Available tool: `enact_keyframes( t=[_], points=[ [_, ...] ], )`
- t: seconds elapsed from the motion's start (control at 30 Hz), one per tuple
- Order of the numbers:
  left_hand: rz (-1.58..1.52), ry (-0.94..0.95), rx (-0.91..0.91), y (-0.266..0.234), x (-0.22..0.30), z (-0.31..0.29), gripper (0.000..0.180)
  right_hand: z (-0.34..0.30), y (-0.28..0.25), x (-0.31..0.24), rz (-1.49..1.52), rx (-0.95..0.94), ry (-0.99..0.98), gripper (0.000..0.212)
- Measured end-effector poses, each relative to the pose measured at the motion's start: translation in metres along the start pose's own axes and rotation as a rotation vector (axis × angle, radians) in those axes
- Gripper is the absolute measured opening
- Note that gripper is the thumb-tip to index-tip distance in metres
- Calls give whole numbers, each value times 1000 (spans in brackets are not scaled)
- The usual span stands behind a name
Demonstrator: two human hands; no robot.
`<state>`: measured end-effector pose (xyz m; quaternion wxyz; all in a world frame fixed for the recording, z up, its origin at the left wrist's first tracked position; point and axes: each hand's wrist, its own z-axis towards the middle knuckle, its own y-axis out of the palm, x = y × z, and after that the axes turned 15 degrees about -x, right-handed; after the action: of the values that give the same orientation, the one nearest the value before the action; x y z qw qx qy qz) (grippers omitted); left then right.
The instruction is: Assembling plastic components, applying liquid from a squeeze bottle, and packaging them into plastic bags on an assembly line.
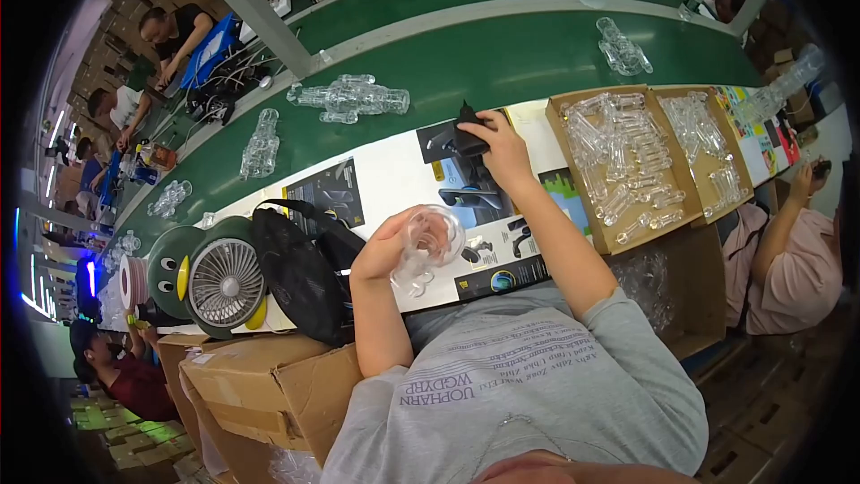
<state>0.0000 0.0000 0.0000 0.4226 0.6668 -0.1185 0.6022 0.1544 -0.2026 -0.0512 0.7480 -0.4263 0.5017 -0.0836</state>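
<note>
My left hand (378,249) is wrapped round a clear plastic piece (436,231) with a round, cup-like end turned up and a narrower knobbed part hanging below it. In my right hand (506,151), farther forward and to the right, is a small black object with a pointed tip (468,133); its exact kind is hard to tell. The two hands are apart. Under them lie printed cardboard sheets (394,177) along the near edge of the green bench. Right of my right forearm, a shallow cardboard tray (573,175) holds several clear plastic tubes (618,148).
A second cardboard tray (703,139) adjoins the first. Clear plastic assemblies (354,99) lie on the green surface (484,63). At left are a green fan (228,287), a black bag (300,269) and a cardboard box (260,390). A co-worker's arm (793,206) is at right.
</note>
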Motion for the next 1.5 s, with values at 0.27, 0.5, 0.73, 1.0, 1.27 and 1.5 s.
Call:
enact_keyframes(
  t=[0.27,0.5,0.73,1.0,1.27,1.5],
  points=[
    [137,232,544,-9,4,9,28,-20,-3,-32,-8,139,-72,52],
    [332,288,429,-7,39,87,36,-33,-11,-63,941,-221,-304,68],
    [1151,204,1481,-204,121,27,20,-38,-21,-55,938,-157,-74,36],
    [1700,-1268,1617,-290,90,-120,67,-51,-50,-59,971,-210,-54,36],
    [1295,-1292,1835,-316,110,-131,47,-47,-56,-64,949,-262,6,40],
    [391,284,1790,-320,163,-163,41,-58,-52,-84,962,-292,-89,42]
  ],
)
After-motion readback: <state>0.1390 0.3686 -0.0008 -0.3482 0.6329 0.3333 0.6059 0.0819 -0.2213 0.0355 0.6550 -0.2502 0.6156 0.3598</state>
